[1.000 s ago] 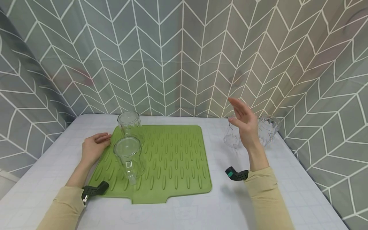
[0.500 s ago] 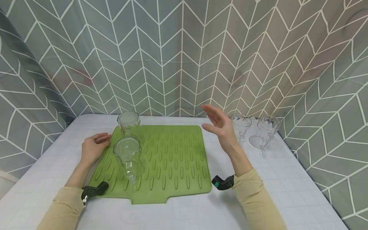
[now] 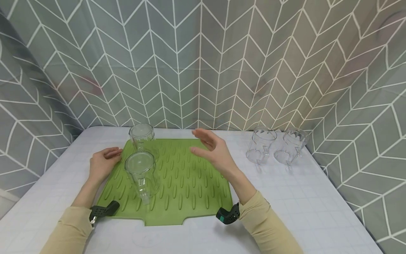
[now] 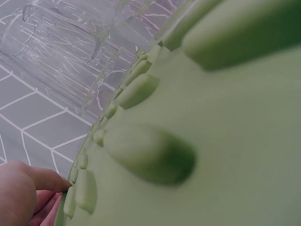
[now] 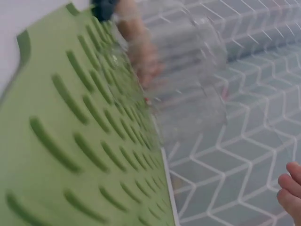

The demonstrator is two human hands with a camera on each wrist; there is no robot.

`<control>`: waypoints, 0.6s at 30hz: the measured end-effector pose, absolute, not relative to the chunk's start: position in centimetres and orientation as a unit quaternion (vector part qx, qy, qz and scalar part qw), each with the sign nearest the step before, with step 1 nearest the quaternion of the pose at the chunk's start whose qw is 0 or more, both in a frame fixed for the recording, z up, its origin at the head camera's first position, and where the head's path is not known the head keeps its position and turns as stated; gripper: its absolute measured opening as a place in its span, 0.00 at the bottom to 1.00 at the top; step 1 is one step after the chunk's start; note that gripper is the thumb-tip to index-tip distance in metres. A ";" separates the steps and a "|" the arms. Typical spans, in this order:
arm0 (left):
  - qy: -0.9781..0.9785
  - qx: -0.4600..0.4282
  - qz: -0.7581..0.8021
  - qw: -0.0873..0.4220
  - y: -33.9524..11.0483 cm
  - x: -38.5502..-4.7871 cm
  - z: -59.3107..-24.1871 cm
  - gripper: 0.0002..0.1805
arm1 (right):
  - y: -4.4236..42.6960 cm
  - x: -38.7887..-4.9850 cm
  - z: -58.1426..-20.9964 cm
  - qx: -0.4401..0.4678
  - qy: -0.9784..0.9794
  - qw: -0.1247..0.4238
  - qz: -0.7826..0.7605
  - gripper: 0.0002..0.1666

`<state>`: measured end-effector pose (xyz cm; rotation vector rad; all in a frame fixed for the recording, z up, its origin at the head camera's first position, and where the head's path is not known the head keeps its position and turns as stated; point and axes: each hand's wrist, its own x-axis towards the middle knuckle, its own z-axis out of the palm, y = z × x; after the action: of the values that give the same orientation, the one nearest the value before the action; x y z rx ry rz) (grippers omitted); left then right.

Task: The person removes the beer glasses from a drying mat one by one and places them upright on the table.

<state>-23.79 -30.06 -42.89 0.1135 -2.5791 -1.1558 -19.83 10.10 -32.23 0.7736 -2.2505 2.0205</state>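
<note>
In the head view, my left hand (image 3: 103, 163) rests at the left edge of the green ridged mat (image 3: 203, 197), fingers relaxed. A fingertip touches the mat's edge in the left wrist view. My right hand (image 3: 215, 152) is raised over the mat's right part, thumb and fingers apart and holding nothing. Two clear glass mugs stand on the mat's left side: a nearer mug (image 3: 141, 169) with its handle toward me, and a farther mug (image 3: 142, 135). In the right wrist view, the fingers (image 5: 292, 188) show at the right edge and a blurred mug (image 5: 188, 80) stands beyond.
Two more clear glass mugs, one (image 3: 260, 144) and another (image 3: 291, 145), stand on the white table (image 3: 311, 208) right of the mat. A grey curtain (image 3: 190, 70) with white chevron lines hangs behind and at both sides.
My right hand has moved left from beside the right-hand mugs to above the mat, uncovering those mugs. The left hand and the mugs have stayed in place.
</note>
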 end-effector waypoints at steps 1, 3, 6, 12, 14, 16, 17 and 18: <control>-0.901 0.041 -0.402 0.156 -30.1 -23.8 -42.9 0.24 | 9.6 -19.7 -32.3 0.248 -0.725 0.004 0.643 0.36; -0.902 0.042 -0.401 0.155 -30.1 -23.7 -42.9 0.24 | 8.7 -19.3 -32.5 0.249 -0.734 -0.006 0.632 0.37; -0.901 0.042 -0.404 0.155 -30.1 -23.7 -42.9 0.23 | 7.6 -18.9 -32.8 0.246 -0.744 -0.020 0.620 0.38; -0.897 0.038 -0.410 0.158 -30.1 -23.8 -43.0 0.23 | 6.1 -18.4 -33.0 0.249 -0.754 -0.039 0.607 0.41; -0.897 0.037 -0.411 0.157 -30.1 -23.8 -43.0 0.23 | 5.6 -18.3 -33.0 0.254 -0.754 -0.044 0.604 0.42; -0.897 0.037 -0.412 0.156 -30.1 -23.8 -43.0 0.23 | 5.1 -18.2 -33.0 0.256 -0.756 -0.051 0.601 0.42; -0.897 0.037 -0.412 0.156 -30.0 -23.8 -43.0 0.23 | 4.8 -18.1 -33.0 0.255 -0.758 -0.053 0.598 0.42; -0.897 0.037 -0.412 0.157 -30.0 -23.8 -42.9 0.23 | 4.6 -18.1 -33.0 0.254 -0.760 -0.054 0.596 0.43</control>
<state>-23.81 -30.04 -42.93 0.1072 -2.5675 -1.1787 -18.06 4.58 -32.98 0.8282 -2.4723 1.9392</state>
